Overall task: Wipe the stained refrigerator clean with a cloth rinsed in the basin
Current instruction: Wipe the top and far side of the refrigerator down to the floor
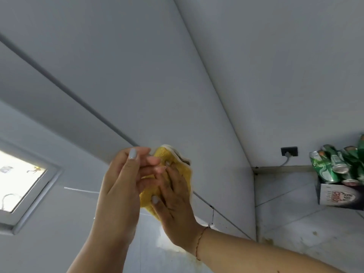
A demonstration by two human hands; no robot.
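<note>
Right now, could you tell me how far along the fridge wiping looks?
Done: cannot tell; the basin is out of view. In hand: both the left hand and the right hand are on the yellow cloth at the refrigerator's edge. Left: brownish stains remain on the white surface below the wrist.

A pale tiled floor (295,223) with thin dark grout lines and some brownish stains carries a white printed cardboard box (334,196) at the right, near the wall. Green drink cans (332,164) are piled in the box.
</note>
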